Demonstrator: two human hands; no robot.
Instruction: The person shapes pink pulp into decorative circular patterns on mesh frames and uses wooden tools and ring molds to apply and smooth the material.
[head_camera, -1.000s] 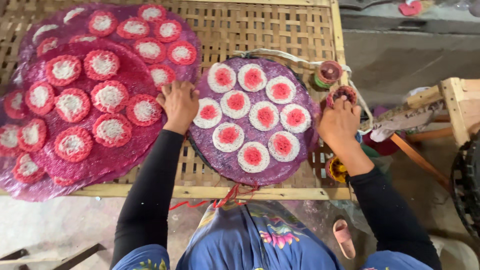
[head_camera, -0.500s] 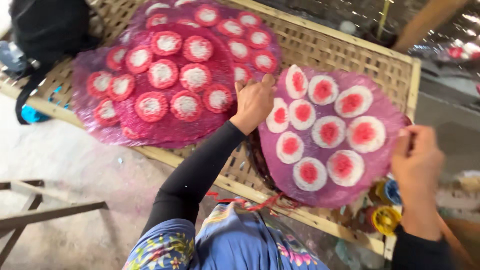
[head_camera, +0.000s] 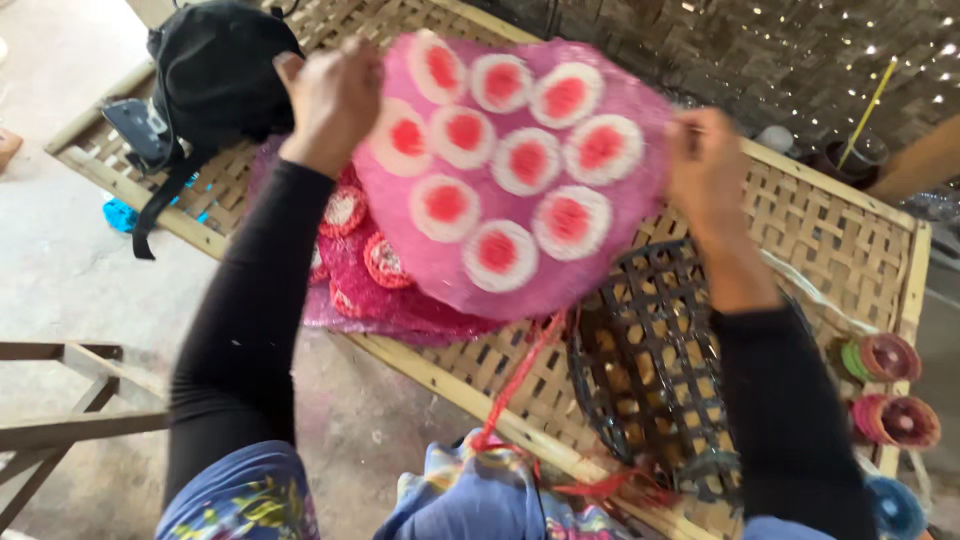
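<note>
A woven bamboo counter (head_camera: 800, 220) carries a pile of darker pink sheets (head_camera: 360, 260) studded with round discs. Above it, a pink mesh sheet (head_camera: 510, 180) bearing white-and-red discs is lifted clear and tilted, gripped at opposite edges by the left hand (head_camera: 335, 100) and right hand (head_camera: 705, 165). A dark woven tray (head_camera: 650, 370) lies bare beneath. Judging by this, the sheet is off its tray but not yet set on the pile.

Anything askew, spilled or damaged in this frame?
Nothing spilled or damaged. Both hands, left and right, hold the pink sheet tilted above the woven rack; its white-and-red discs stay stuck in place.
</note>
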